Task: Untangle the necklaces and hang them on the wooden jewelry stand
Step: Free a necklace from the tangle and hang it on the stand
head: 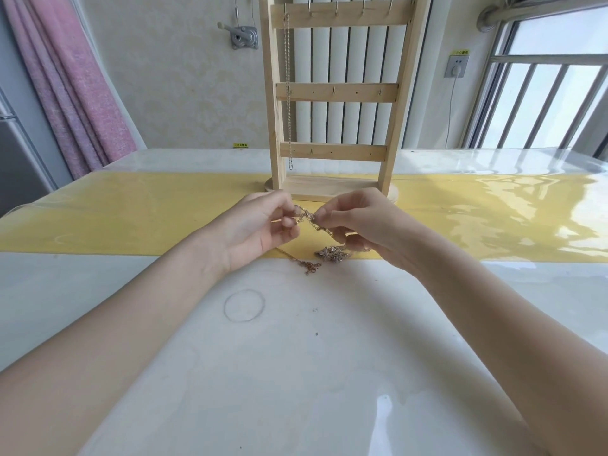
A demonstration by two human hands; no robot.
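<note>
A wooden jewelry stand point(335, 93) with three crossbars and small hooks rises at the table's far middle. One silver chain point(288, 93) hangs from its top-left hook, reaching down past the lowest bar. Just in front of the stand's base, my left hand point(260, 227) and my right hand point(365, 225) both pinch a tangled silver necklace point(311, 220) stretched between their fingertips. Its bunched end point(332, 253) trails onto the table below my right hand. A thin rose-gold chain point(307, 266) lies loose on the table beside that bunch.
A yellow runner point(131, 218) crosses the white table under a glossy clear cover. A faint ring mark point(244, 305) shows on the near table top. A pink curtain hangs far left, a radiator stands behind the stand, and a barred window is at the right.
</note>
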